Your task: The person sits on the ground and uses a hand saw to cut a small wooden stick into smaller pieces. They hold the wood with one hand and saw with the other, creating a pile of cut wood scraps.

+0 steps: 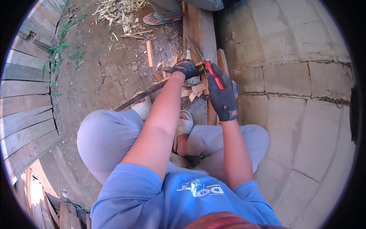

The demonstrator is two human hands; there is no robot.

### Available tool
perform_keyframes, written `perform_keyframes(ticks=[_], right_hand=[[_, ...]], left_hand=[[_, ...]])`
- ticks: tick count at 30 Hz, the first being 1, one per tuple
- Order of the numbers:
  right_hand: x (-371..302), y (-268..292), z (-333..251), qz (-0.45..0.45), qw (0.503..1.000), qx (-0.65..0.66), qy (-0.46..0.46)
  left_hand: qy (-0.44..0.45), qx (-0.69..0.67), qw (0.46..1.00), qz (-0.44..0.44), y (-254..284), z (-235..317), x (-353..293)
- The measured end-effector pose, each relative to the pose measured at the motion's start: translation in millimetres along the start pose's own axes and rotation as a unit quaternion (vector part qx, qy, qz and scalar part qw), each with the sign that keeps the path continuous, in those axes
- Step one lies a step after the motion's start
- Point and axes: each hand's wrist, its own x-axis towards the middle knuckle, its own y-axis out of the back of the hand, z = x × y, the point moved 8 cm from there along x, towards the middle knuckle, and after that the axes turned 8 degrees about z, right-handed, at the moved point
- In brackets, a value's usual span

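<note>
My right hand [224,91], in a dark glove, is closed round the red handle of a handsaw [218,78]. Its thin blade slants away from me, up and to the left, across the wooden beam. Just left of it, my left hand [185,68], also gloved, is closed on a narrow strip of wood [199,64] close to the blade; its fingers are partly hidden. Beneath my left forearm runs a long dark strip of wood [141,96]. Short cut wood pieces [197,89] lie in a heap below my hands.
A long wooden beam [207,32] stretches away from me beside a block wall [286,80] on the right. At its far end is another person's sandalled foot [164,18]. Wood shavings [118,13] cover the dirt there. A plank fence [26,89] stands left.
</note>
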Motion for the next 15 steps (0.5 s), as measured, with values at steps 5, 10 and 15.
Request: perform_keyframes(ticks=[5,10,15], right_hand=[[14,1,7,-0.029,0.999,-0.012,-0.028],[-11,7,17,-0.022,1.000,-0.015,0.011],[-35,22,49,-0.018,0.996,0.026,-0.086]], left_hand=[[0.053,0.010,0.996,0.077,3,12,-19],[0.044,0.055,0.960,0.271,-3,12,-38],[-0.002,0.057,0.950,0.307,-18,25,-41]])
